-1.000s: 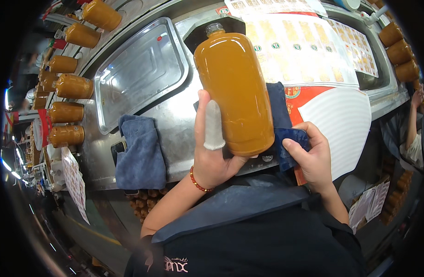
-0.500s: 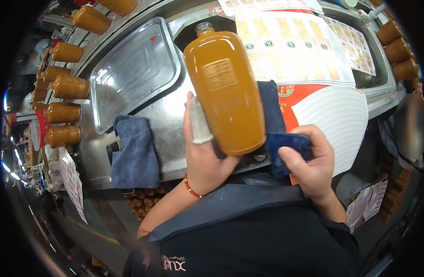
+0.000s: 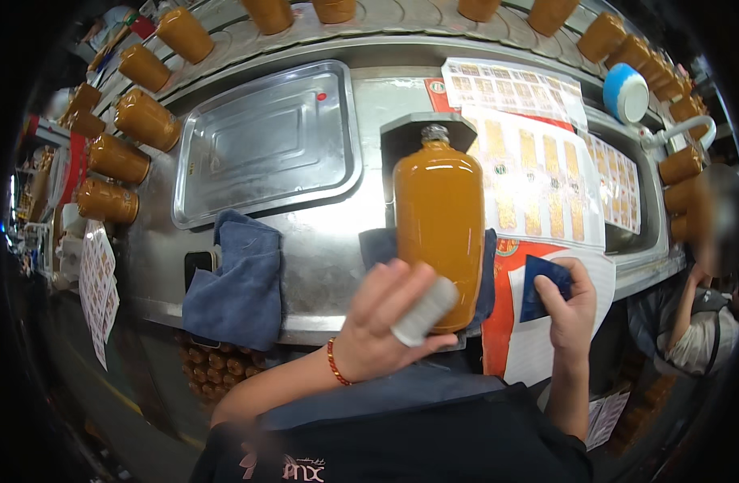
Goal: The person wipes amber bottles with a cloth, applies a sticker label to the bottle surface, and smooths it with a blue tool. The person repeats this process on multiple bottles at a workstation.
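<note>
A glossy amber-brown bottle (image 3: pixel 439 209) lies with its neck pointing away, over a dark blue cloth and against a grey angled holder (image 3: pixel 401 138). Across its lower left side is my left hand (image 3: pixel 389 314), slightly blurred, fingers stretched out and thumb near the base. A whitish cover wraps one finger. Whether the palm touches the glass I cannot tell. To the right, my right hand (image 3: pixel 573 302) pinches a flat blue scraper (image 3: pixel 540 290) between thumb and fingers, apart from the bottle, above white sheets.
Left stand a metal tray (image 3: pixel 265 145), a folded blue towel (image 3: pixel 240 282) and a phone (image 3: pixel 199 266). Sticker sheets (image 3: pixel 538 177) lie right, beside a sink with a tap (image 3: pixel 691 127). A conveyor (image 3: pixel 369 32) carrying several brown bottles runs behind.
The bottle has gone from tilted in my left hand to lying straight, its patterned patch out of sight. My left hand has shifted over its lower side; the scraper has moved away rightward.
</note>
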The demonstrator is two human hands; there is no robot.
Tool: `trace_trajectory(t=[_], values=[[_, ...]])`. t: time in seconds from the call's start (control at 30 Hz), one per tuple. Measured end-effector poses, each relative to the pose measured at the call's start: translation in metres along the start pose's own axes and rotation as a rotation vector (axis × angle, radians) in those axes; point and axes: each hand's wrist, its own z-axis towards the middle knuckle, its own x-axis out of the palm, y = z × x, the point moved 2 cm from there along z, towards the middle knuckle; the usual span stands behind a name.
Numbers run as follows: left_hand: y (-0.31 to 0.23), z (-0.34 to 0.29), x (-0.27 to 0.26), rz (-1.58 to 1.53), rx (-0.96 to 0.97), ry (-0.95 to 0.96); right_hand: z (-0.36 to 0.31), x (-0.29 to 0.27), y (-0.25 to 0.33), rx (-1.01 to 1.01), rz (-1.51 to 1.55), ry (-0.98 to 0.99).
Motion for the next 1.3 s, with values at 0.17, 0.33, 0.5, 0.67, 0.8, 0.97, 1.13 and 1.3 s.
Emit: trace_trajectory(t=[0.17, 0.33, 0.5, 0.67, 0.8, 0.97, 1.13, 1.3], values=[[-0.001, 0.003, 0.002, -0.046, 0.001, -0.040, 0.065, -0.062, 0.025, -0.036, -0.052, -0.074], [0.007, -0.026, -0.004, 0.098, 0.017, 0.033, 0.147, -0.242, -0.007, 0.138, 0.174, -0.399], [0.012, -0.063, -0.013, 0.185, 0.007, 0.232, 0.201, -0.377, -0.067, 0.355, -0.088, -0.631], [0.022, -0.078, -0.017, 0.285, -0.156, 0.332, 0.241, -0.408, -0.103, 0.367, -0.992, -0.698], [0.027, -0.088, -0.016, 0.210, -0.255, 0.344, 0.252, -0.422, -0.119, 0.492, -1.036, -0.485], [0.020, -0.074, -0.010, 0.173, -0.243, 0.223, 0.267, -0.423, -0.142, 0.471, -0.887, -0.290], [0.020, -0.075, -0.010, 0.175, -0.236, 0.201, 0.262, -0.412, -0.134, 0.506, -0.510, -0.207], [0.030, -0.071, -0.016, 0.140, -0.130, 0.245, 0.243, -0.373, -0.101, 0.617, -0.398, -0.027]])
